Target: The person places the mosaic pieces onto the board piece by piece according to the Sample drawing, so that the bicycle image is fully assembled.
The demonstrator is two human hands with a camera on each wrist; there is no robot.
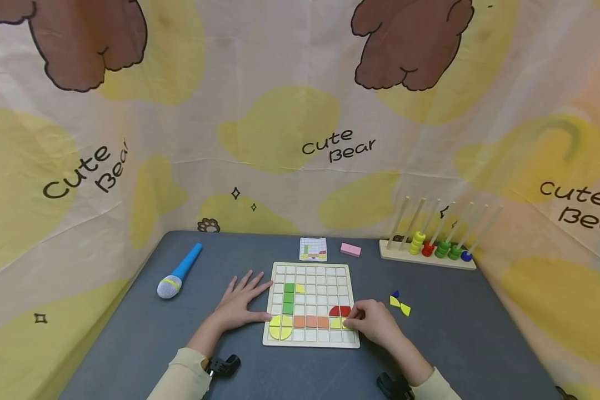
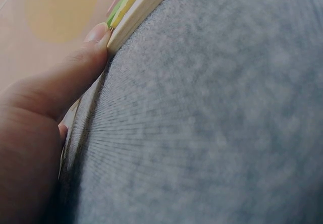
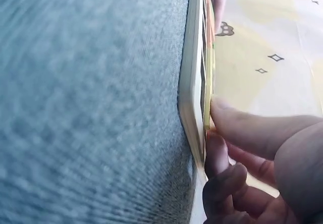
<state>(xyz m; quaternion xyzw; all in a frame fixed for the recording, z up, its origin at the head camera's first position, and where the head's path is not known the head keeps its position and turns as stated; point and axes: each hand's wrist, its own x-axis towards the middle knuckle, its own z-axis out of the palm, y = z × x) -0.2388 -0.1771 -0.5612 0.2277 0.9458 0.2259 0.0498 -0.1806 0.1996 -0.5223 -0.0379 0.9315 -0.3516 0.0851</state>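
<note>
A pale wooden grid board (image 1: 310, 343) lies on the dark table, with coloured tiles in some of its squares. My left hand (image 1: 241, 304) rests at its left side, fingers spread. In the left wrist view, the thumb (image 2: 81, 65) touches the board's edge. At the lower right of the grid, my right hand (image 1: 377, 322) pinches a yellow tile (image 3: 208, 115) between thumb and curled index finger. Red tiles (image 1: 344, 311) sit just above it and orange tiles (image 1: 311, 321) lie to its left. Green tiles (image 1: 288, 299) and a yellow circle (image 1: 280, 328) are at the board's left.
Loose yellow tiles (image 1: 405, 309) and a blue piece (image 1: 395, 294) lie right of the board. Behind it are a pattern card (image 1: 313, 249) and a pink block (image 1: 350, 249). A bead counting rack (image 1: 430, 260) stands back right; a blue toy microphone (image 1: 180, 270) lies left.
</note>
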